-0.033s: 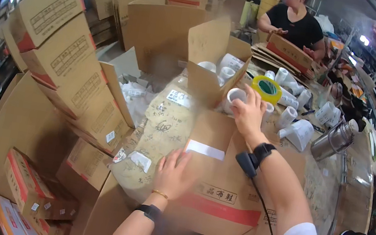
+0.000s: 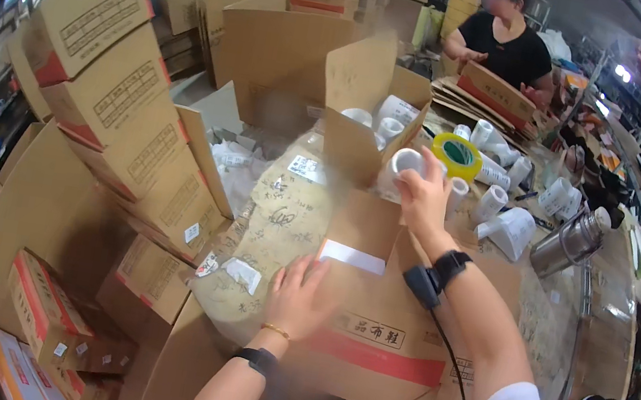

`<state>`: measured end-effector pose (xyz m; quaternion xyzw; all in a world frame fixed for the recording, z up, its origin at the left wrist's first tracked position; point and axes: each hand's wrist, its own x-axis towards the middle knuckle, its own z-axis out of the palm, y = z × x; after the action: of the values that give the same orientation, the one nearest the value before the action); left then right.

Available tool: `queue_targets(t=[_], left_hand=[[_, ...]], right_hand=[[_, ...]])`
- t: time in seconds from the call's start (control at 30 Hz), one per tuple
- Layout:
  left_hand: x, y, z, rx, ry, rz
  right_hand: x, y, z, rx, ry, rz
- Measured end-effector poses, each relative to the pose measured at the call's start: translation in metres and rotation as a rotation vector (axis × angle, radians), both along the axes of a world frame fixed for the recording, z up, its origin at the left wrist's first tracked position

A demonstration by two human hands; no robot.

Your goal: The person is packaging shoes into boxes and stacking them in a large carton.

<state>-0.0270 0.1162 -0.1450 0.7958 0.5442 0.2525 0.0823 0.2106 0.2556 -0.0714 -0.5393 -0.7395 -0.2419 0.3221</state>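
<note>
A flat brown cardboard box (image 2: 422,302) with a red stripe lies on the table before me. A white paper strip (image 2: 353,256) rests on its left part. My left hand (image 2: 304,289) is spread open, with its fingertips at the box's left edge, close to the strip. Beyond the box, my right hand (image 2: 425,194) has its thumb and fingers around a white roll of labels (image 2: 407,162) that stands on end. Just behind that hand lies a roll of yellow tape (image 2: 457,155) with a green core.
An open carton (image 2: 352,137) with white rolls stands ahead. Several more rolls and a steel flask (image 2: 570,242) are to the right. Stacked shoe boxes (image 2: 130,96) rise at left. Across the table a person (image 2: 503,44) handles a box. A black cable (image 2: 451,341) trails from my right wrist.
The whole view has shifted very slightly. Both hands stay in nearly the same places, the right one still at the white roll.
</note>
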Motion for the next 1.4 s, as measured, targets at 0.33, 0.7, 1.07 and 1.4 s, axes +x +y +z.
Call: queue_targets(t=[0.33, 0.7, 1.07, 1.4], left_hand=[[-0.016, -0.001, -0.024, -0.094, -0.326, 0.032], [-0.022, -0.145, 0.079, -0.291, -1.348, -0.080], [-0.045, -0.167, 0.080, -0.568, -1.296, -0.094], [-0.038, -0.169, 0.082, -0.317, -1.123, -0.146]], right_hand=[[-0.054, -0.158, 0.010, -0.536, 1.397, 0.835], [-0.099, -0.279, -0.030, -0.525, 1.283, 0.802], [-0.107, -0.305, -0.006, -0.740, 1.543, 0.830], [-0.080, -0.304, 0.034, -0.535, 0.989, 0.727]])
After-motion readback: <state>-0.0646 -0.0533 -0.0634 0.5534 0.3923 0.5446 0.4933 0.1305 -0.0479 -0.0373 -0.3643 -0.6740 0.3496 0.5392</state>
